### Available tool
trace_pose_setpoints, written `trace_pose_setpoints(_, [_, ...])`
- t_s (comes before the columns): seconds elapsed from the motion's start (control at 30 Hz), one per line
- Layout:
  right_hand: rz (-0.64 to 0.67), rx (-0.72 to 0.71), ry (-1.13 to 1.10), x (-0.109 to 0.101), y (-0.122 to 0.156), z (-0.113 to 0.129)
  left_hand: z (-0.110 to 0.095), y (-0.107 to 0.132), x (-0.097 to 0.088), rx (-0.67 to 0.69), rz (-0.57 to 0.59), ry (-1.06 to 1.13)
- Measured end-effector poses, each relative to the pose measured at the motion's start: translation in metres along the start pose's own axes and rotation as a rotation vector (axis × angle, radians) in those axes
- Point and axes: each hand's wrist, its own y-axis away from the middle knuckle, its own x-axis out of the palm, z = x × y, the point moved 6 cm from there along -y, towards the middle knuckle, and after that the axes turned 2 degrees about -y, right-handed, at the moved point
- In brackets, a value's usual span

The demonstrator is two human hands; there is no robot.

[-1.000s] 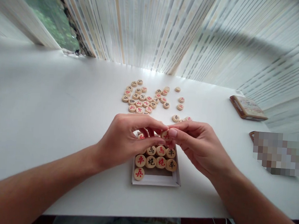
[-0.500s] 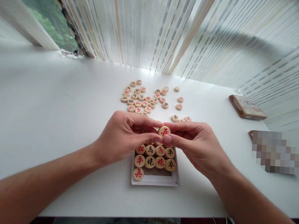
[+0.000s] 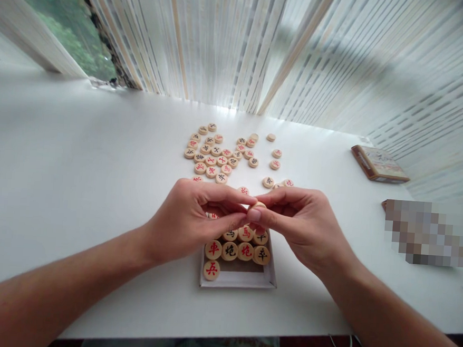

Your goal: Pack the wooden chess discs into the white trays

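Note:
A round wooden xiangqi piece is pinched between the thumbs and index fingers of my left hand and my right hand, just above a shallow box. Its face is mostly hidden by my fingertips. Beneath, the white-edged box holds rows of pieces with red or black characters. My hands cover its far part. In the nearest row a single red-marked piece lies at the left, with bare box floor beside it.
Many loose xiangqi pieces are scattered on the white table beyond my hands. A flat brown-sided box lies at the right, near a blurred-out object. Striped curtains hang along the far edge.
The held piece has been tilted, so its red character no longer shows. Both hands stay together around it, and the view has shifted slightly.

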Motion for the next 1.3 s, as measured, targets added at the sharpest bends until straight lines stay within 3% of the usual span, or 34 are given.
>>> trace_pose_setpoints(0.3, [0.068, 0.028, -0.039, 0.0002, 0.0026, -0.0031, -0.0066, 0.0005, 0.0007, 0.113, 0.018, -0.055])
trace_pose_setpoints(0.7, [0.172, 0.072, -0.098, 0.0023, 0.0014, -0.0058, -0.0031, 0.0012, 0.0016, 0.059, -0.003, 0.017])
trace_pose_setpoints(1.3, [0.144, 0.105, -0.149, 0.0007, -0.0006, -0.0066, 0.0001, 0.0003, -0.0017, 0.026, -0.015, 0.049])
